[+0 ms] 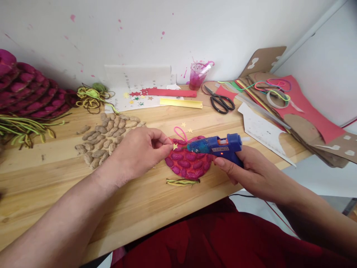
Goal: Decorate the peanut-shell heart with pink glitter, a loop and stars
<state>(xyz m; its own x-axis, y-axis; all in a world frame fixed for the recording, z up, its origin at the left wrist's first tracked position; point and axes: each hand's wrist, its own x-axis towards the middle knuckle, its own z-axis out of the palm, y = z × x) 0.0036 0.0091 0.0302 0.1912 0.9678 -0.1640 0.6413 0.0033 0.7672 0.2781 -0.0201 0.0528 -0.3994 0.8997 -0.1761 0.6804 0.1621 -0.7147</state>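
Observation:
My left hand (142, 150) pinches a small yellow paper star (175, 146) between thumb and finger. In my right hand (245, 167) is a blue hot glue gun (217, 145), its nozzle close to the star and its small red light lit. Whether the nozzle touches the star I cannot tell. Beneath both lies a round red piece covered in magenta-painted peanuts (188, 163), with a pink loop (180, 133) at its top. Two loose yellow stars (190, 130) lie just behind it. A small bundle of green and yellow strands (182, 182) rests along its near side.
Unpainted peanuts (100, 143) are heaped at left. Stacked magenta pieces (28, 89) stand far left, near tangled green yarn (93, 97). Behind are red (173, 92) and yellow strips (181, 103), a stained plastic cup (197, 76) and black-handled scissors (221, 102). Cardboard and red paper (301, 108) pile up at right.

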